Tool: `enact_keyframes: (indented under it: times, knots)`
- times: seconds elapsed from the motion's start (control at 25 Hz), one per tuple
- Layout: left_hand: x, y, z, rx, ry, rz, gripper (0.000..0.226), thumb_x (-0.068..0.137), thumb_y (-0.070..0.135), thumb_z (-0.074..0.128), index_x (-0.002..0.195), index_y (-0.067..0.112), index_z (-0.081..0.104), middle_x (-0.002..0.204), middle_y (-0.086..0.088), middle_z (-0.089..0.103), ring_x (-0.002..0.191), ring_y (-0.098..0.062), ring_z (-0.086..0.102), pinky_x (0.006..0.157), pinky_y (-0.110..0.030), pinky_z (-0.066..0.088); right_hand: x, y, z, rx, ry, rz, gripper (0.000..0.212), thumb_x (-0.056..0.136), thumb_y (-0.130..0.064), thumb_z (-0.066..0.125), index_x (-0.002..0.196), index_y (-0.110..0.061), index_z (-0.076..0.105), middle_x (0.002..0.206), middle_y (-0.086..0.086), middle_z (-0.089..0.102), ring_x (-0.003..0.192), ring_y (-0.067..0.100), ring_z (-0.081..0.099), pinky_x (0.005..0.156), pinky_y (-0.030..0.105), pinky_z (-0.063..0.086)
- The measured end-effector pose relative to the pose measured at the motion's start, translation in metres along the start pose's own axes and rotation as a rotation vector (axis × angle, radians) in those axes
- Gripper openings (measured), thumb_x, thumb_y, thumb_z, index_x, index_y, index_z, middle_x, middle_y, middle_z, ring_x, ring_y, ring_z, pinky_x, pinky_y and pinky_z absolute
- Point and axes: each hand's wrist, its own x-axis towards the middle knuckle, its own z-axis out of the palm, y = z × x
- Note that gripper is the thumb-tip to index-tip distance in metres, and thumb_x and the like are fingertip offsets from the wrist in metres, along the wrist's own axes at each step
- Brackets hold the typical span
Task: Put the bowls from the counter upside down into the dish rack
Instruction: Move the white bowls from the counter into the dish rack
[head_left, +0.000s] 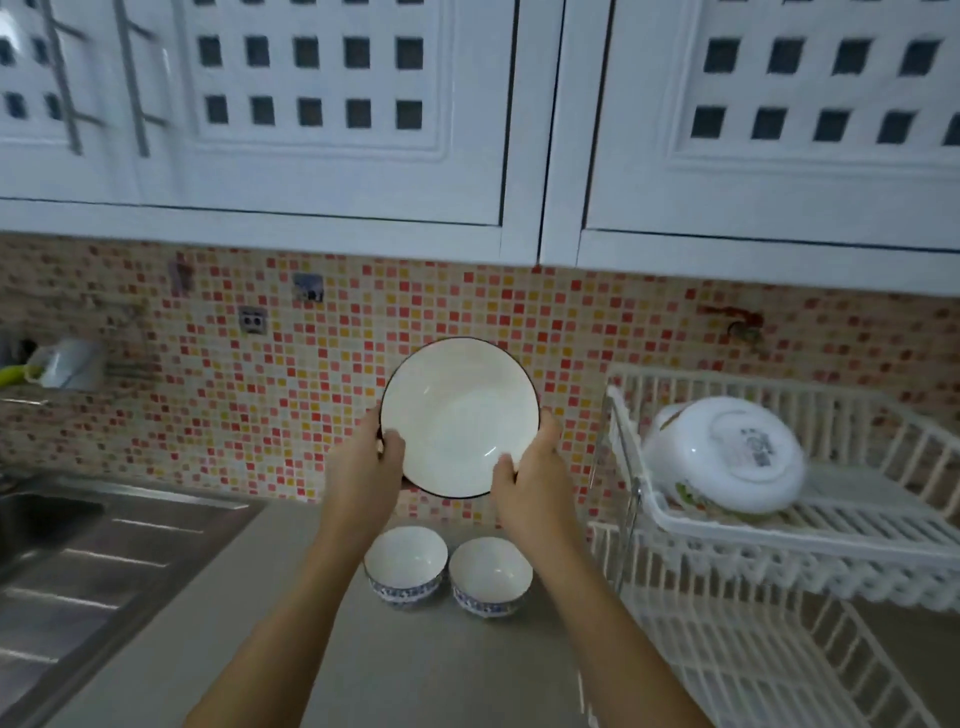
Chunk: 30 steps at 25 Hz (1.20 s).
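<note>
Both forearms reach up from the lower edge. Left hand (375, 462) and right hand (530, 467) hold a white bowl with a dark rim (460, 418) in the air, fingers (393, 441) pinching its edges, inside toward the camera. Below the fingers, two small blue-patterned bowls (405, 564) stand upright on the bench (249, 623). Right of the fingers, a white bowl lies upside down (727, 460) in the dish rack (857, 525).
</note>
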Motion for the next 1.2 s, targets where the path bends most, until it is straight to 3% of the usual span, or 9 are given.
enact_keyframes:
  times: [0.12, 0.2, 0.28, 0.36, 0.6, 0.76, 0.88, 1.04, 1.2]
  knots:
    - [0.003, 0.064, -0.01, -0.012, 0.117, 0.204, 0.031, 0.098, 0.016, 0.039, 0.124, 0.009, 0.054, 0.084, 0.0, 0.062, 0.068, -0.021, 0.066, 0.054, -0.034, 0.058, 0.02, -0.028, -0.063, 0.131, 0.068, -0.073, 0.058, 0.095, -0.015, 0.046, 0.144, -0.018, 0.016, 0.124, 0.003, 0.055, 0.093, 0.017, 0.059, 0.07, 0.024, 0.05]
    - [-0.001, 0.101, -0.005, -0.004, 0.19, 0.331, 0.03, 0.097, 0.016, 0.042, 0.123, 0.008, 0.055, 0.079, 0.0, 0.063, 0.06, -0.015, 0.063, 0.048, -0.024, 0.049, 0.033, -0.028, -0.11, 0.286, 0.025, -0.03, 0.046, 0.094, -0.014, 0.046, 0.137, -0.023, 0.03, 0.11, -0.005, 0.059, 0.087, 0.011, 0.059, 0.076, 0.032, 0.054]
    - [-0.009, 0.133, 0.01, -0.051, 0.157, 0.413, 0.033, 0.097, 0.018, 0.044, 0.129, 0.012, 0.051, 0.083, -0.002, 0.065, 0.063, -0.02, 0.066, 0.053, -0.033, 0.055, 0.04, -0.015, -0.152, 0.388, -0.034, 0.032, 0.027, 0.095, -0.015, 0.044, 0.12, -0.025, 0.046, 0.108, -0.002, 0.062, 0.092, 0.015, 0.061, 0.084, 0.044, 0.057]
    - [-0.014, 0.161, 0.034, -0.179, -0.001, 0.381, 0.039, 0.095, 0.028, 0.047, 0.133, 0.017, 0.045, 0.097, 0.004, 0.065, 0.077, -0.018, 0.069, 0.066, -0.039, 0.06, 0.041, 0.008, -0.191, 0.317, 0.02, -0.045, 0.022, 0.096, -0.012, 0.041, 0.112, -0.024, 0.051, 0.108, 0.001, 0.064, 0.091, 0.016, 0.062, 0.085, 0.044, 0.057]
    - [-0.015, 0.231, 0.1, -0.465, -0.537, 0.41, 0.061, 0.076, 0.07, 0.034, 0.126, 0.037, 0.045, 0.13, 0.01, 0.057, 0.111, -0.012, 0.061, 0.095, -0.041, 0.052, 0.035, 0.079, -0.306, -0.084, 0.278, -0.447, 0.042, 0.099, -0.014, 0.038, 0.138, -0.027, 0.034, 0.09, -0.016, 0.06, 0.068, -0.013, 0.056, 0.06, 0.001, 0.04]
    - [-0.025, 0.284, 0.156, -0.23, -0.795, 0.598, 0.067, 0.074, 0.062, 0.053, 0.135, 0.043, 0.036, 0.139, 0.016, 0.048, 0.124, -0.008, 0.051, 0.102, -0.04, 0.047, 0.037, 0.132, -0.373, -0.277, 0.259, -0.572, 0.053, 0.091, -0.018, 0.039, 0.144, -0.012, 0.033, 0.129, 0.004, 0.057, 0.102, 0.01, 0.057, 0.081, 0.015, 0.043]
    - [-0.033, 0.306, 0.186, -0.172, -0.927, 0.585, 0.083, 0.067, 0.055, 0.068, 0.139, 0.047, 0.028, 0.137, 0.02, 0.046, 0.126, -0.005, 0.047, 0.103, -0.032, 0.042, 0.04, 0.163, -0.397, -0.364, 0.267, -0.679, 0.058, 0.087, -0.008, 0.048, 0.142, -0.005, 0.032, 0.129, 0.014, 0.056, 0.1, 0.017, 0.052, 0.083, 0.013, 0.037]
    - [-0.04, 0.329, 0.213, -0.008, -0.949, 0.624, 0.095, 0.065, 0.038, 0.081, 0.141, 0.042, 0.025, 0.135, 0.015, 0.049, 0.123, -0.009, 0.05, 0.102, -0.031, 0.045, 0.053, 0.195, -0.415, -0.42, 0.238, -0.752, 0.064, 0.081, 0.001, 0.052, 0.14, -0.008, 0.03, 0.13, 0.02, 0.055, 0.097, 0.019, 0.055, 0.086, 0.016, 0.041]
    - [-0.054, 0.335, 0.231, 0.214, -0.755, 0.669, 0.088, 0.059, 0.041, 0.085, 0.13, 0.026, 0.036, 0.12, 0.01, 0.053, 0.107, -0.013, 0.054, 0.085, -0.025, 0.052, 0.075, 0.209, -0.427, -0.504, 0.042, -0.682, 0.082, 0.081, 0.003, 0.064, 0.142, -0.027, 0.018, 0.142, 0.014, 0.045, 0.095, 0.029, 0.063, 0.079, 0.031, 0.053]
